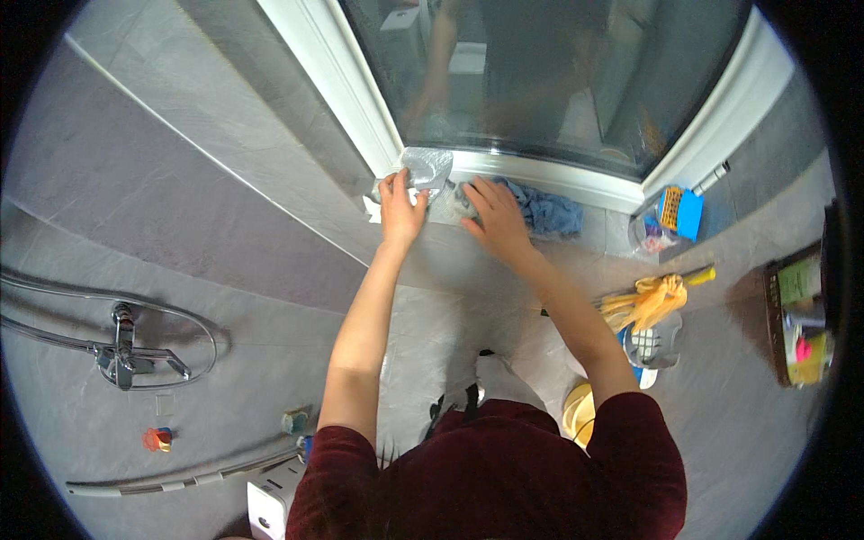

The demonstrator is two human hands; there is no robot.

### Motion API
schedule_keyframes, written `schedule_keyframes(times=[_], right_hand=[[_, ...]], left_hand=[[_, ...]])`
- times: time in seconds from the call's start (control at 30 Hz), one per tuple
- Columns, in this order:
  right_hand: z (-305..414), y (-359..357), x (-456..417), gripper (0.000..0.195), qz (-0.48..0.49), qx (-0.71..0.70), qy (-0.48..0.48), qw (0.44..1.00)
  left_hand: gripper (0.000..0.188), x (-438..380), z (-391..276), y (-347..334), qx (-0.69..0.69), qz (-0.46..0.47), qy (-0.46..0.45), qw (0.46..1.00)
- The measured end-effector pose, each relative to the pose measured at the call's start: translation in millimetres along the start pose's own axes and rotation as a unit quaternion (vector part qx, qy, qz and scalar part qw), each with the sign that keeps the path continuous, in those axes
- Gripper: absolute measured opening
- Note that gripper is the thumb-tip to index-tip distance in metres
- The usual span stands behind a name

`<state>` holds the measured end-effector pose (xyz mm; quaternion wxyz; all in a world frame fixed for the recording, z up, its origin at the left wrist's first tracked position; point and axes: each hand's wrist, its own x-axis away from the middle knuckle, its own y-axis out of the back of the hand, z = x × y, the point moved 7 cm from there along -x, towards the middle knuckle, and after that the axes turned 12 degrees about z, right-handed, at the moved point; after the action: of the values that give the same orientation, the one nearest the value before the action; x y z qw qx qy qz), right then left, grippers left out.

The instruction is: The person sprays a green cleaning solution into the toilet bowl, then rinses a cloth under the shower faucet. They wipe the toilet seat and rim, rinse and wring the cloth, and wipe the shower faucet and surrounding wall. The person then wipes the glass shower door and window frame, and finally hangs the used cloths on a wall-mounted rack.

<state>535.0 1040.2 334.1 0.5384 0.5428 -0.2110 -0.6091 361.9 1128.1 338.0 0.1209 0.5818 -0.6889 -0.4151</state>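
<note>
On the tiled window sill, my left hand (401, 210) rests its fingers at the lower edge of a clear plastic piece (428, 166) leaning in the corner of the white window frame. Something white, perhaps paper or film (372, 209), shows beside that hand. My right hand (497, 214) lies with fingers spread over a grey cloth (451, 204) and the near end of a crumpled blue cloth (555, 210). Whether its fingers grip either cloth cannot be told. Dark window glass (540, 88) rises behind the sill.
At the sill's right stands a clear container (648, 233) beside a blue and yellow sponge-like item (682, 212). A yellow mop head (644, 304), a yellow bucket (578, 412) and a wall shelf (776, 324) are on the right. A chrome shower mixer (123, 358) is at left.
</note>
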Motion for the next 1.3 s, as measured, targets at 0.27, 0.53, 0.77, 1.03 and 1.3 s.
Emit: schedule_keyframes(times=[0.27,0.53,0.77,1.03,1.3], right_hand=[[-70.0,29.3,53.7,0.027,0.015,-0.033,-0.039,0.999],[-112.5,44.8,68.2,0.021,-0.084,-0.249,-0.094,0.96],[-88.0,105.3,54.4,0.02,-0.283,-0.372,-0.007,0.884],[57.4,54.7,-19.4,0.016,0.058,-0.71,0.032,0.701],[235.3,-64.6,-51.0,0.009,0.314,-0.416,0.135,0.843]], left_hand=[[0.027,-14.9,-32.9,-19.8,-0.116,-0.062,-0.168,0.977],[0.062,-17.6,-22.8,-33.5,-0.149,-0.009,-0.142,0.979],[0.069,16.1,0.0,-9.9,-0.106,-0.08,-0.055,0.99],[0.066,118.4,-72.1,42.2,0.299,-0.024,-0.055,0.952],[0.014,302.8,14.7,204.3,-0.044,-0.127,0.217,0.967]])
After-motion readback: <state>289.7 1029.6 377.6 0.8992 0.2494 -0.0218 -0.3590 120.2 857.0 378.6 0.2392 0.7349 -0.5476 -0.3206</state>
